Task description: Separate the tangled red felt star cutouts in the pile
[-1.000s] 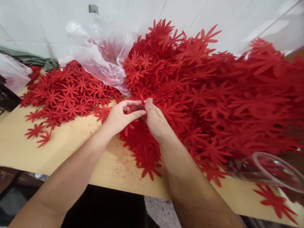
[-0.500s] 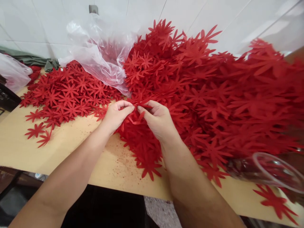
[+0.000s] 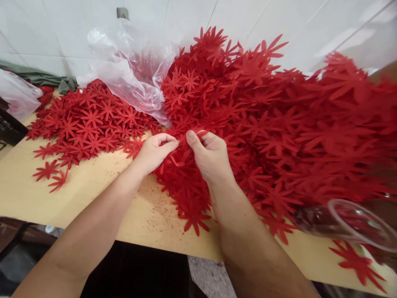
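- The left hand (image 3: pixel 151 155) and right hand (image 3: pixel 211 157) met at the near-left edge of the big heap of red flower cutouts (image 3: pixel 279 120), fingers pinched on a red cutout (image 3: pixel 182 142) held between them just above the heap.
- Compared with a second earlier, the thumbs had parted a little and the right hand had rolled outward, so the piece looked pulled apart from its neighbours rather than merely gripped.
- The left fingers (image 3: pixel 169 145) were clenched on one edge of the cutout; the right thumb (image 3: pixel 192 138) pressed its other side.
- Left of the heap lay a flatter spread of cutouts (image 3: pixel 89 124) on the table (image 3: pixel 93 194), well apart from the hands.
- Behind the heap's left edge sat a crumpled clear plastic bag (image 3: pixel 130 70).
- At the heap's near-right corner a clear round container (image 3: pixel 356 223) showed, blurred.
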Demonstrator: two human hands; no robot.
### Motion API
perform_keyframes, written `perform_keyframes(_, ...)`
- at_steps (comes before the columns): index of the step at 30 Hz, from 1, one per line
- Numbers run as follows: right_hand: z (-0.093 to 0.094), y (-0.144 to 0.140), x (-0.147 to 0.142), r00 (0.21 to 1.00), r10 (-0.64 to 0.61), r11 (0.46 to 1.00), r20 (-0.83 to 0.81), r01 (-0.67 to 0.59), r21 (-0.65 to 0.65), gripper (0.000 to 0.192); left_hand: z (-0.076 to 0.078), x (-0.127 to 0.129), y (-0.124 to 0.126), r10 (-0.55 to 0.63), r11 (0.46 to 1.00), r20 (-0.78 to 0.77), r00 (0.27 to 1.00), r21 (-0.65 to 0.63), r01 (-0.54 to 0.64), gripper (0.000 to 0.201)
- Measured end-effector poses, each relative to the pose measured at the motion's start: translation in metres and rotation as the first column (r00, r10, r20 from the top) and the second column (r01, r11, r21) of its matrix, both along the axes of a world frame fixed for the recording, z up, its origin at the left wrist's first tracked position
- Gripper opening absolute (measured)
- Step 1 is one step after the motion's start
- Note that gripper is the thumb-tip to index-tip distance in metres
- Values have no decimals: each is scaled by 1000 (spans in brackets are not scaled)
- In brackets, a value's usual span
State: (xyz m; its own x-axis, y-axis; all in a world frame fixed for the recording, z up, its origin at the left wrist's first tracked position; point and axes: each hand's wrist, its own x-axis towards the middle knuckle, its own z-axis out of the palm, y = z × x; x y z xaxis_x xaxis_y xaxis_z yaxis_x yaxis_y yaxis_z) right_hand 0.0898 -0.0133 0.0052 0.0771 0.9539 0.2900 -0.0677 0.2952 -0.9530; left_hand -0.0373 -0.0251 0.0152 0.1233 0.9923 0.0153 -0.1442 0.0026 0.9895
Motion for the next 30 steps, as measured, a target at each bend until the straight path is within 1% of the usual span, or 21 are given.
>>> perform_keyframes(4, -1, 2, 0, 998, 55, 998, -37, -56, -23, 43, -4, -1, 3, 33, 999, 20, 999, -23, -33, 11)
perform_keyframes(7, 0, 2, 2, 999, 41, 999, -8, -41, -16, 42, -5, -2, 3, 22, 999, 5, 1000, -31, -22, 13)
perform_keyframes(10, 1, 2, 3, 999, 15, 1000, 38, -15, 15, 44, -5, -2, 2, 29, 999, 4, 1000, 38, -29, 16)
perform_keyframes(12, 0, 2, 1, 996, 39, 999, 82, -41, 23, 47, -4, -2, 1, 8, 996, 9, 1000, 87, -9, 25)
perform_keyframes(13, -1, 1, 1, 993, 64, 998, 99, -65, 12, 49, -4, -2, 2, -2, 995, 4, 1000, 103, 2, 27)
perform_keyframes(14, -2, 1, 0, 990, 93, 996, 107, -93, -4, 50, -4, -2, 2, -4, 994, -7, 1000, 111, 4, 25)
perform_keyframes(16, -5, 2, -1, 987, 125, 992, 103, -123, -35, 51, -6, -2, 4, 30, 994, -15, 999, 105, -28, 17)
perform_keyframes(18, -8, 5, 1, 993, 72, 997, 96, -70, -22, 49, -7, -3, 7, 97, 993, 9, 995, 71, -97, 11)
perform_keyframes(20, -12, 10, 8, 992, -48, 998, 118, 45, 33, 45, -9, -5, 10, 188, 981, 75, 979, 24, -190, 9)
perform_keyframes(21, -13, 13, 12, 980, -121, 991, 155, 110, 79, 42, -10, -6, 11, 236, 971, 110, 965, 0, -237, 10)
perform_keyframes(22, -14, 15, 15, 956, -204, 974, 212, 176, 143, 40, -10, -7, 13, 279, 960, 138, 950, -21, -279, 12)
perform_keyframes(23, -15, 17, 18, 912, -297, 945, 284, 237, 226, 39, -11, -8, 14, 312, 950, 153, 938, -35, -310, 14)
perform_keyframes(25, -12, 14, 18, 773, -477, 858, 418, 308, 411, 48, -11, -10, 16, 358, 933, 140, 923, -34, -357, 21)
perform_keyframes(26, -9, 9, 16, 711, -532, 821, 460, 302, 484, 51, -12, -9, 17, 371, 928, 119, 921, -22, -371, 23)
perform_keyframes(27, -6, 4, 12, 678, -543, 808, 496, 262, 527, 49, -13, -9, 18, 382, 924, 97, 919, -14, -383, 24)
perform_keyframes(28, -3, -2, 7, 676, -510, 820, 531, 196, 538, 43, -13, -8, 18, 386, 922, 79, 919, -15, -386, 25)
perform_keyframes(30, 2, -14, -4, 705, -365, 877, 608, 41, 479, 31, -14, -6, 18, 389, 921, 65, 919, -43, -387, 27)
